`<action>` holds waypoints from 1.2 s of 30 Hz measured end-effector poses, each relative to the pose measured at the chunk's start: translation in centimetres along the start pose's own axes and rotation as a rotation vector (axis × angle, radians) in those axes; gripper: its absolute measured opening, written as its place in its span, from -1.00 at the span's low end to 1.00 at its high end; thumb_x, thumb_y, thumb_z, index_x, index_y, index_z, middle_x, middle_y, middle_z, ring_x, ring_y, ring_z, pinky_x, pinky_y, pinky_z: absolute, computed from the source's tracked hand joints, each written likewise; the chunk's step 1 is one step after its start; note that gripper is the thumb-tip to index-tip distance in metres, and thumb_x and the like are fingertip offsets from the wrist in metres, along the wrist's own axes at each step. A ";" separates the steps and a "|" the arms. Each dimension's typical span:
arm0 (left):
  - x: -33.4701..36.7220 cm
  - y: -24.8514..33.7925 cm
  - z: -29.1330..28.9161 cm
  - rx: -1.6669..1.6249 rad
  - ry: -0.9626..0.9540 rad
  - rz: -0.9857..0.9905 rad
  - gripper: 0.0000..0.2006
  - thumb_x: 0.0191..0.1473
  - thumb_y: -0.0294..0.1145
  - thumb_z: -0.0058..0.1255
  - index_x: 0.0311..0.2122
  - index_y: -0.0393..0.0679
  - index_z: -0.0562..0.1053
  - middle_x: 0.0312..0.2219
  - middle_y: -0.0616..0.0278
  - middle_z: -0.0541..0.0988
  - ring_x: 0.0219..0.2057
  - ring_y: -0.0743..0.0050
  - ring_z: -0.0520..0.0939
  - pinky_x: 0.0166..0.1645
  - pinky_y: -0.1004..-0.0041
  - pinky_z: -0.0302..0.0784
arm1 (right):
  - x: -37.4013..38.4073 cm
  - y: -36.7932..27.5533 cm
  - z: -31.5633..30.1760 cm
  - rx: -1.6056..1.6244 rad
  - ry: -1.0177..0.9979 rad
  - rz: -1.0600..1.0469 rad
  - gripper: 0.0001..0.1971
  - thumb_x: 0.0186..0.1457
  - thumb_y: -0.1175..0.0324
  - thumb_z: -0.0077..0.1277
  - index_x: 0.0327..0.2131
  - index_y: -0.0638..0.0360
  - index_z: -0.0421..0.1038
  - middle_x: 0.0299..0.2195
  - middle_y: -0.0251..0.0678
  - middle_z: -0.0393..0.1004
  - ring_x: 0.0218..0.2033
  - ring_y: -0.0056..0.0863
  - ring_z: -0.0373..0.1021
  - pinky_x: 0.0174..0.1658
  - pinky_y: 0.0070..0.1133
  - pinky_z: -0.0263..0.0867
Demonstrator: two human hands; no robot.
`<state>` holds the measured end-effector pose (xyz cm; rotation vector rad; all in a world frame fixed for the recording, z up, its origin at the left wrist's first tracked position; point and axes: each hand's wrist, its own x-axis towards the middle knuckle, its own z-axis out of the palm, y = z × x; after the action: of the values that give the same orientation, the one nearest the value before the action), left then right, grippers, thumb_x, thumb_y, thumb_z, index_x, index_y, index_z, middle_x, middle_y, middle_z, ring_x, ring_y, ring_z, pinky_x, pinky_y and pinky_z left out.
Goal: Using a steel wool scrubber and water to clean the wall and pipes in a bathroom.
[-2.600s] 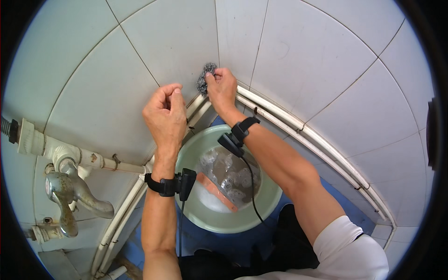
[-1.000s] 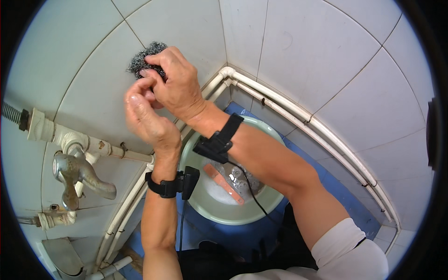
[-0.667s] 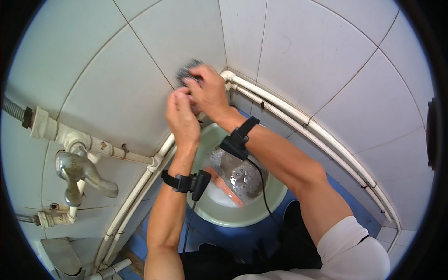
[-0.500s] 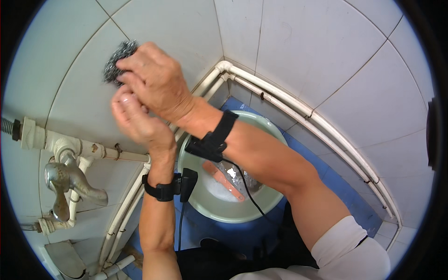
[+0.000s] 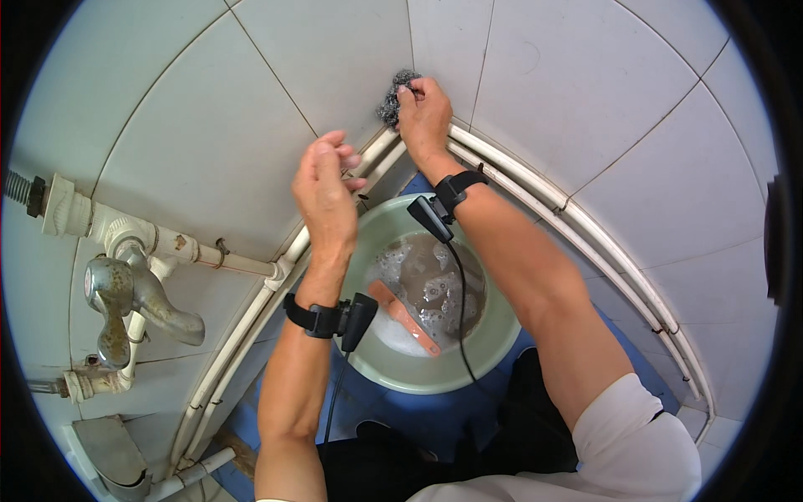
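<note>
My right hand (image 5: 425, 117) presses a grey steel-wool scrubber (image 5: 391, 98) against the white tiled wall (image 5: 251, 109), close to the corner seam and just above the white pipes (image 5: 535, 188). My left hand (image 5: 324, 197) hovers lower and to the left, fingers loosely curled, holding nothing and near the wall. Both wrists wear black bands with a small device. Below the hands a pale green basin (image 5: 493, 351) holds soapy water and an orange-handled brush (image 5: 403, 316).
A metal tap (image 5: 125, 297) and white pipe fittings (image 5: 109, 230) jut from the wall at the left. White pipes (image 5: 251, 335) curve along the wall base on both sides. The basin stands on a blue floor (image 5: 418, 414). My dark-clothed knees are at the bottom.
My right hand has swept the scrubber from the left tile back right toward the corner seam. My left hand has dropped away from it and now hangs apart.
</note>
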<state>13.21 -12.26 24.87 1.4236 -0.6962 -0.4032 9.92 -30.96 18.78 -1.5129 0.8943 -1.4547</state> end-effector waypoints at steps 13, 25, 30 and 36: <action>1.1 0.9 -1.6 -0.104 0.177 0.161 -0.60 0.38 -0.19 -0.20 -0.21 -0.36 0.54 -0.51 0.30 0.57 -0.53 0.61 0.51 -0.43 0.56 0.43 | -6.7 -1.3 -1.4 -0.371 -0.581 -0.401 -0.87 0.15 0.39 0.05 -0.32 0.27 0.44 -0.36 0.05 0.50 -0.32 0.10 0.49 -0.19 -0.11 0.43; 0.5 1.7 -2.7 -0.103 0.156 0.143 -0.64 0.37 -0.25 -0.15 -0.28 -0.35 0.55 -0.57 0.32 0.52 -0.55 0.64 0.48 -0.45 0.58 0.42 | -5.1 0.0 -1.9 -0.637 -0.498 -0.572 -0.85 0.25 0.41 -0.07 -0.37 0.27 0.42 -0.44 0.04 0.44 -0.42 0.07 0.47 -0.34 -0.19 0.42; 0.9 1.7 -2.4 -0.100 0.121 0.133 -0.64 0.36 -0.23 -0.16 -0.24 -0.33 0.55 -0.57 0.30 0.52 -0.55 0.58 0.48 -0.44 0.53 0.40 | -4.7 -1.3 -2.7 -0.668 -0.627 -0.580 -0.89 0.04 0.50 -0.04 -0.38 0.30 0.47 -0.35 0.04 0.51 -0.35 0.00 0.53 -0.24 -0.20 0.49; 0.2 0.8 -3.3 -0.047 0.115 0.080 -0.66 0.35 -0.24 -0.13 -0.25 -0.34 0.55 -0.59 0.29 0.52 -0.57 0.59 0.47 -0.46 0.54 0.39 | -3.4 -0.6 -2.7 -0.768 -0.519 -0.573 -0.93 -0.07 0.55 0.07 -0.45 0.30 0.52 -0.33 0.02 0.51 -0.34 -0.01 0.53 -0.24 -0.23 0.49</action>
<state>15.38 -9.78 25.68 1.3590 -0.6444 -0.2717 6.93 -27.87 17.87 -2.7380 0.7520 -0.9961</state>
